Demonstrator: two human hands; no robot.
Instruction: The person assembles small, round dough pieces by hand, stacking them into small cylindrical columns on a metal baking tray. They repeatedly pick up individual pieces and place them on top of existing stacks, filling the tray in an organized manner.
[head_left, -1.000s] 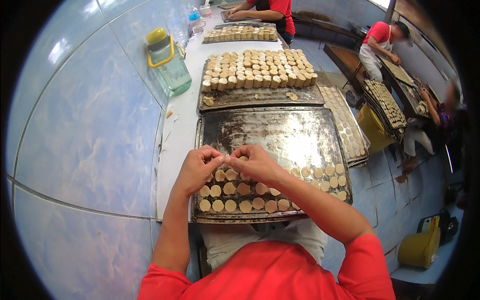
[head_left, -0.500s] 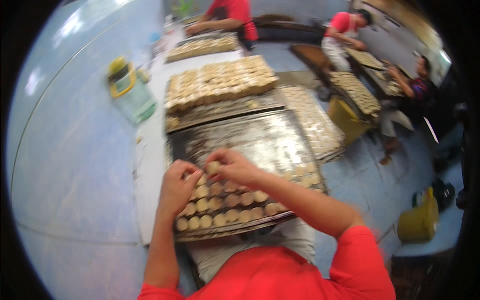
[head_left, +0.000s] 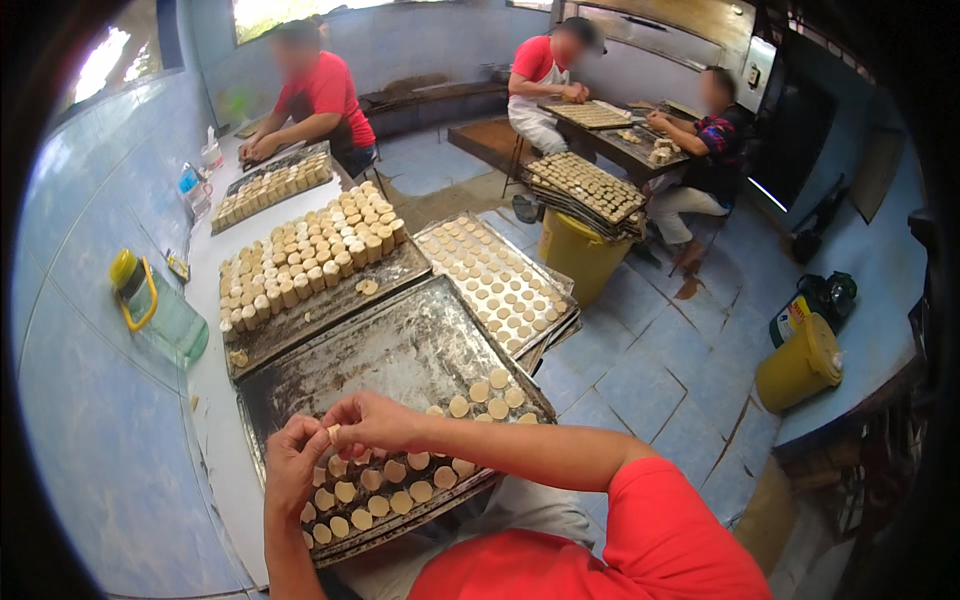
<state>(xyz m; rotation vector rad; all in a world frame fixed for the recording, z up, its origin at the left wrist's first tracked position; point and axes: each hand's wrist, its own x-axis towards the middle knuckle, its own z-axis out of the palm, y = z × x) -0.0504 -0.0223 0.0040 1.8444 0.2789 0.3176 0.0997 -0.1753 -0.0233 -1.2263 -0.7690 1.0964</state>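
Observation:
Both hands meet over the near left part of a dark metal baking tray (head_left: 365, 335). A small pale dough piece (head_left: 333, 433) is pinched between the fingertips of my left hand (head_left: 292, 462) and my right hand (head_left: 375, 422). The fingers cover most of it, so its shape is hard to tell. Below the hands, rows of flat round dough discs (head_left: 400, 502) lie along the tray's near side. More discs (head_left: 498, 409) sit at its right side, past my right forearm. The tray's far part shows bare, floury metal.
Beyond the tray, a block of stacked dough pieces (head_left: 310, 255) stands on another tray. A disc-filled tray (head_left: 490, 280) sits to the right. On the left stands a green-tinted jug (head_left: 165, 310) with a yellow lid. Yellow buckets (head_left: 800, 362) stand on the floor. Three people work farther off.
My view has shifted, showing more of the room. The round dough piece, which my right fingers held apart from my left hand, is now between both hands' fingertips.

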